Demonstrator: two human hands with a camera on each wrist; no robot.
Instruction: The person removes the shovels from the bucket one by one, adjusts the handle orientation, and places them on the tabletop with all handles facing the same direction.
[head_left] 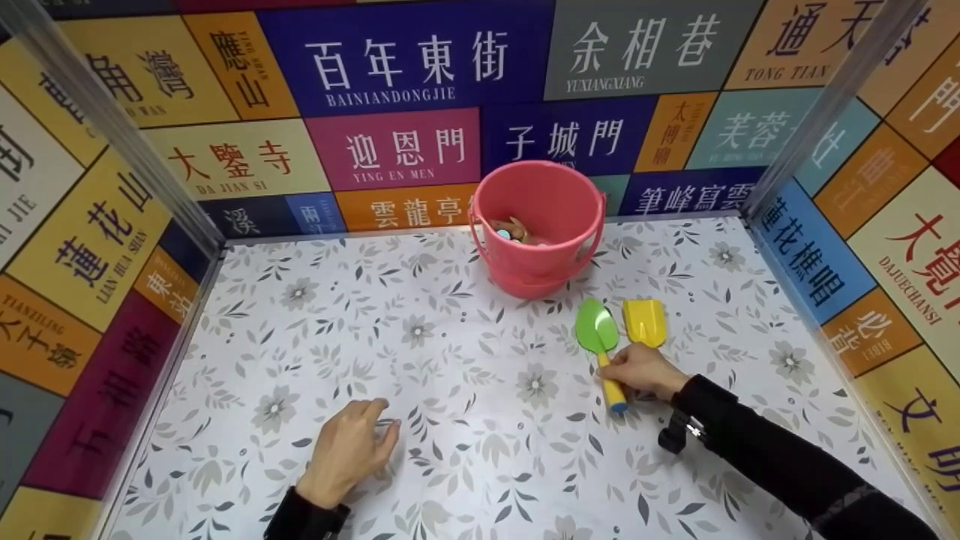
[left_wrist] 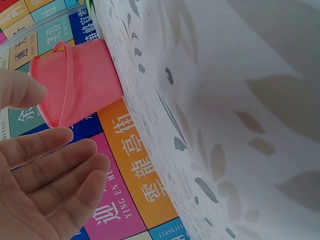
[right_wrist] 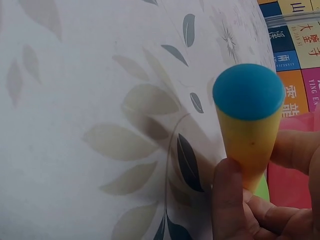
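My right hand pinches the yellow handle of a toy shovel with a green blade, over the right part of the table. In the right wrist view the blue end cap of that handle faces the camera, thumb and fingers around the yellow part. Just right of the green blade lies a yellow toy scoop, its lower end hidden behind my right hand. My left hand hovers at the front left with fingers relaxed and holds nothing; its palm and loose fingers show in the left wrist view.
A pink bucket with small objects inside stands at the back of the table, near the wall. The tabletop has a grey leaf pattern. Walls of coloured sign panels enclose it at the back and both sides.
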